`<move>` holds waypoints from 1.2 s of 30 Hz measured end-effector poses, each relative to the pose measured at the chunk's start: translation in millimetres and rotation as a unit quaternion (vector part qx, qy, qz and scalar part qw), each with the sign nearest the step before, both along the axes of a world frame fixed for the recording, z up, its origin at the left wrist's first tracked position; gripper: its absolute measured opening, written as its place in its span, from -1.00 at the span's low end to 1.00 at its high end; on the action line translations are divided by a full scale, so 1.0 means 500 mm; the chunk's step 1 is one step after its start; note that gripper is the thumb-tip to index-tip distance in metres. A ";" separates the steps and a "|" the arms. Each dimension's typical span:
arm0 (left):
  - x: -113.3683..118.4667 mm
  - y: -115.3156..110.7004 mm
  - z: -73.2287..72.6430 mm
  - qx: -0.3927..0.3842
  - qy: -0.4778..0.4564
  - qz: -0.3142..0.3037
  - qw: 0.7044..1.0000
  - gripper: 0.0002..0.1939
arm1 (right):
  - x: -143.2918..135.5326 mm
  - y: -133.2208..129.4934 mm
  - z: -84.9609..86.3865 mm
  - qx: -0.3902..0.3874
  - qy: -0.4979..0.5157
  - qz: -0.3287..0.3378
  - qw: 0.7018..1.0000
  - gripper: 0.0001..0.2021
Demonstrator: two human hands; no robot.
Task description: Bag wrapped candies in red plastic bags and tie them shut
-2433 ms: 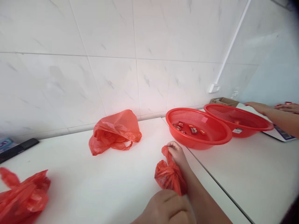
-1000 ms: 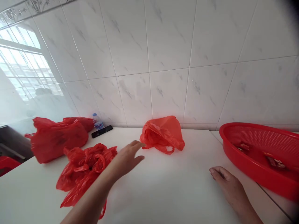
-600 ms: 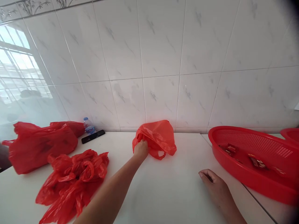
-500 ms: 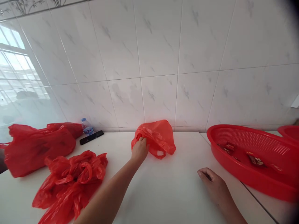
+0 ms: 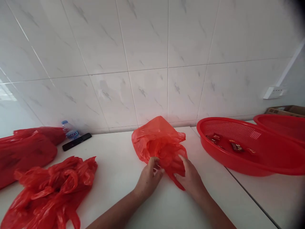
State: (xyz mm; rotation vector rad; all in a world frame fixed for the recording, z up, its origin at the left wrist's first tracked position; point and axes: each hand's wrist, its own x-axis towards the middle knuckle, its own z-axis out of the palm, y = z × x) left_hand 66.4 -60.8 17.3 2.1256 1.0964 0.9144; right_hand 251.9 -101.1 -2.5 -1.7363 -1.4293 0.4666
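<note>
In the middle of the white table a thin red plastic bag lies with its mouth and handles towards me. My left hand pinches the near edge of the bag, fingers curled round the film. On the other side, my right hand has a loop of the bag between thumb and fingers. The bag looks puffed up at the back; whether anything is inside cannot be made out. A red plastic basket stands right of the hands, holding several small dark wrapped packets.
Crumpled red bags lie at the left front, with fuller red bags behind them. A black phone and a water bottle sit near the tiled wall. A second red basket and a cardboard box are at the right.
My right hand has moved left from beside the basket onto the bag. My left hand has come out to the bag's near edge, and the bag has turned and spread. The view has shifted right.
</note>
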 end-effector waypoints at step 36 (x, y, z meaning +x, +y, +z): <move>0.012 0.079 0.016 0.138 0.133 0.028 0.981 -0.59 | 0.110 -0.045 0.070 0.078 -0.002 -0.184 0.980 -0.83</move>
